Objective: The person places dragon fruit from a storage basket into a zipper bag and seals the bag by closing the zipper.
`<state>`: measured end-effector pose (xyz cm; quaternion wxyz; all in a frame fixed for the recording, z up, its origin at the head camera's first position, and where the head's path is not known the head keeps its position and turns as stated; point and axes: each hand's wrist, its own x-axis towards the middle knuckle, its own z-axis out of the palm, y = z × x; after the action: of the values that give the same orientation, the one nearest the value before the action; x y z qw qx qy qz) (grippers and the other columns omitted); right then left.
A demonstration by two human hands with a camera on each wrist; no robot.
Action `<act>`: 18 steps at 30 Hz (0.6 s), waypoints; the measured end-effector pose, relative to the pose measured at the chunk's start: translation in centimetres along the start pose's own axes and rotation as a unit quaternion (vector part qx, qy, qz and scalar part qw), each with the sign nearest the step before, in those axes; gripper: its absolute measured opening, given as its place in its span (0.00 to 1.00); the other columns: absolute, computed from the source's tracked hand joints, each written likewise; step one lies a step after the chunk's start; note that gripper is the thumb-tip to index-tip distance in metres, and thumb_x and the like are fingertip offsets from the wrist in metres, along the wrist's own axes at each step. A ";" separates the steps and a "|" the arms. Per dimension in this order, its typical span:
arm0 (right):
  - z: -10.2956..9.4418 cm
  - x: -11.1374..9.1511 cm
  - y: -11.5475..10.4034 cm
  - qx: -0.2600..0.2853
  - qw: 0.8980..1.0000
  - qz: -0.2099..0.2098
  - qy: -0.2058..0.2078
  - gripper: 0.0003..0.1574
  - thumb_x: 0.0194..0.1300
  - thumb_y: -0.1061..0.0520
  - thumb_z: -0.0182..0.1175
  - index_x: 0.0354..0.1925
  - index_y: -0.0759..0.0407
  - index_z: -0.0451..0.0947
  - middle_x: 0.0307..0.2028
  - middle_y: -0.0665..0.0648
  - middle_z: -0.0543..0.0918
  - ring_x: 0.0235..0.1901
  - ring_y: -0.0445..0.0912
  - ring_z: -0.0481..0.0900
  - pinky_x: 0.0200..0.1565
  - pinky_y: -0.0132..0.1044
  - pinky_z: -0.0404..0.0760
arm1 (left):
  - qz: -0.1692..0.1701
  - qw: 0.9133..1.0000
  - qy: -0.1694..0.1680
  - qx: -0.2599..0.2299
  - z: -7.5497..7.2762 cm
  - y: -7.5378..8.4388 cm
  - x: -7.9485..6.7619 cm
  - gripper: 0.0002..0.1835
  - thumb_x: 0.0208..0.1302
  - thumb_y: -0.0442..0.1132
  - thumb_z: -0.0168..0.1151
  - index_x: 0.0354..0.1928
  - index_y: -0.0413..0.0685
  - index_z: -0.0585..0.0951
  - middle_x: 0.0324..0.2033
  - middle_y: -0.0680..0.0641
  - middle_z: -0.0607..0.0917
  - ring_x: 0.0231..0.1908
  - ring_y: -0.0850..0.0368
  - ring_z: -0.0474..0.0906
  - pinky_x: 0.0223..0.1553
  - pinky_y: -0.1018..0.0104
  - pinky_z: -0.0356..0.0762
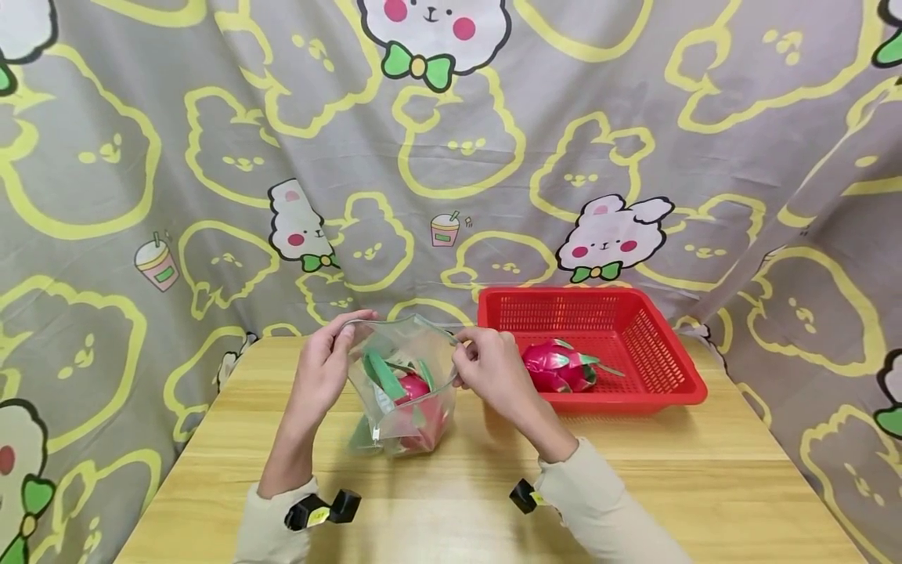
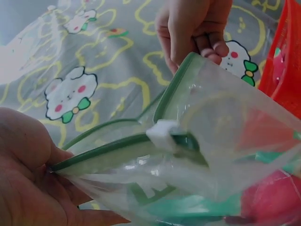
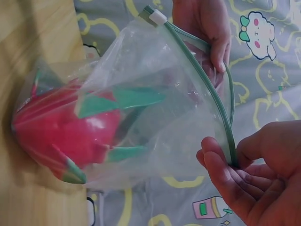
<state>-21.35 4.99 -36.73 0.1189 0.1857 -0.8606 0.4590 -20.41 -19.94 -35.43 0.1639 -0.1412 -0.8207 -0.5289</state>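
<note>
Bunny-print curtain (image 1: pixel 451 172) behind, wooden table (image 1: pixel 437 517) ahead of you, slider-zip bag (image 1: pixel 386 421) held up by its mouth.

Wood stretches from your left forearm to the table's left edge and runs toward you between your two cream sleeves (image 1: pixel 606 501); near the right edge, the red plastic basket (image 1: pixel 606 403) takes up the far corner. You have one bag, one basket and two dragon fruits: one dragon fruit inside the bag (image 1: pixel 414 385), the other in the basket (image 1: pixel 560 366). Your left hand (image 1: pixel 322 362) and right hand (image 1: pixel 493 366) pinch opposite sides of the green-edged rim, the mouth gaping between them. The bag stands on the wood, left of the basket, whose near wall rises just beside your right hand.
</note>
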 end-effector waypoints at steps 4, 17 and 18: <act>-0.5 0.2 -0.3 -0.012 1.000 -0.009 0.011 0.11 0.68 0.67 0.58 0.43 0.70 0.85 0.18 0.48 0.84 0.14 0.33 0.80 0.20 0.33 0.80 | 0.009 1.000 0.015 0.014 -0.5 0.3 0.1 0.19 0.83 0.35 0.43 0.62 0.42 0.81 0.51 0.40 0.87 0.40 0.48 0.82 0.30 0.68 0.68; -1.7 1.6 -2.0 -0.045 0.999 -0.012 -0.007 0.13 0.67 0.66 0.55 0.43 0.67 0.85 0.14 0.45 0.81 0.14 0.34 0.79 0.17 0.35 0.75 | 0.004 0.999 0.021 0.044 -1.8 1.5 0.6 0.19 0.83 0.36 0.44 0.62 0.40 0.81 0.54 0.38 0.86 0.47 0.47 0.81 0.47 0.66 0.74; -1.9 1.8 -2.1 -0.049 0.999 -0.012 -0.009 0.13 0.67 0.66 0.54 0.43 0.67 0.85 0.13 0.45 0.81 0.14 0.34 0.79 0.17 0.35 0.74 | 0.003 0.999 0.018 0.043 -1.9 1.5 0.7 0.19 0.83 0.36 0.43 0.62 0.39 0.81 0.54 0.37 0.86 0.51 0.46 0.82 0.51 0.63 0.76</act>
<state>-21.98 5.13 -33.44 0.1253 0.1937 -0.8810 0.4131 -20.23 -21.05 -33.19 0.1863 -0.1269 -0.8391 -0.4950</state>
